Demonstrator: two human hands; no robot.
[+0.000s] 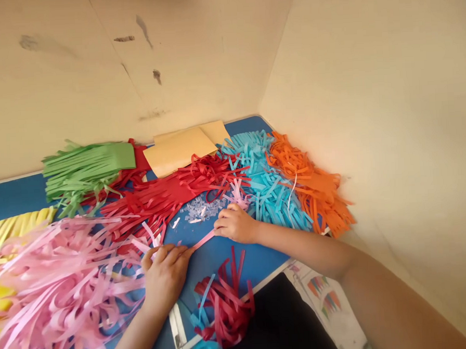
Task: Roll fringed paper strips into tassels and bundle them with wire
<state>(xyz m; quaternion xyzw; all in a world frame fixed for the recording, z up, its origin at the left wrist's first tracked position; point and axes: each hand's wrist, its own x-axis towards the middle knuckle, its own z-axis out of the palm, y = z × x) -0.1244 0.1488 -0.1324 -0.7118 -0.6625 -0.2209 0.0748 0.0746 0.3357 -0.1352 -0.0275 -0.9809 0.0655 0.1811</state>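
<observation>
A pink paper tassel is stretched between my two hands, its middle a narrow band. My left hand is closed on the band's left end, and pale pink fringe shows beyond its fingers. At the other end my right hand pinches the tassel, with more fringe fanning out behind it. Both hands rest low over the blue table. Small clear scraps lie beyond the band. Beside my left forearm spreads a big heap of pink fringed strips.
Fringed bundles line the back: green, red, turquoise and orange. Yellow sheets lie near the wall. Yellow fringe sits at left. Dark red strips hang over the front edge near black cloth.
</observation>
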